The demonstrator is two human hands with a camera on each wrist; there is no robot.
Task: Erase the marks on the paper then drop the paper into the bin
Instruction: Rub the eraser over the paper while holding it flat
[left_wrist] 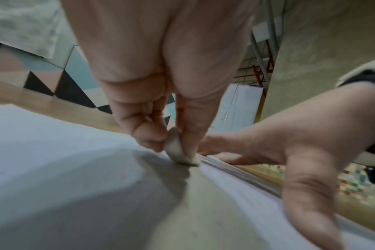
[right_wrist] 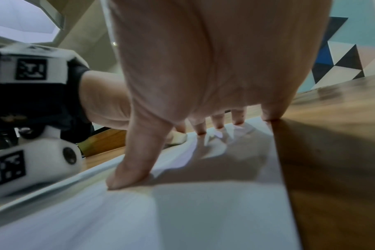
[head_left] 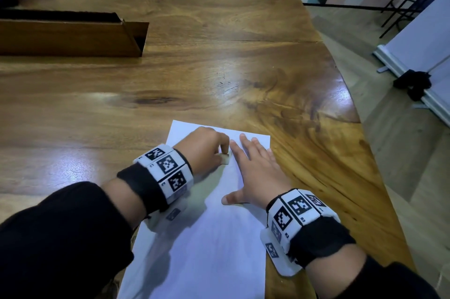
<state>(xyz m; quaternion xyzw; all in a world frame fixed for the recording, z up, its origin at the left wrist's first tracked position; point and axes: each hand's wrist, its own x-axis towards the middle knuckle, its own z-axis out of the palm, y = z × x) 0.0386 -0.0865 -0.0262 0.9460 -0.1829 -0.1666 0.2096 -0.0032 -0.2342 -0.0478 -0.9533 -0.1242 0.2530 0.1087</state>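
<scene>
Worktop (head_left: pixel 219 60): glossy varnished wood, grain visible. Paper (head_left: pixel 207 250) on it: smooth matt white. Eraser (left_wrist: pixel 178 152): dull, rubbery.

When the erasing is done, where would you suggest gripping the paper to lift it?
Probably the paper's right long edge, from the right: it lies flat on the table, but that edge runs close to the table's edge, so fingers could slide it over and pinch it.
</scene>
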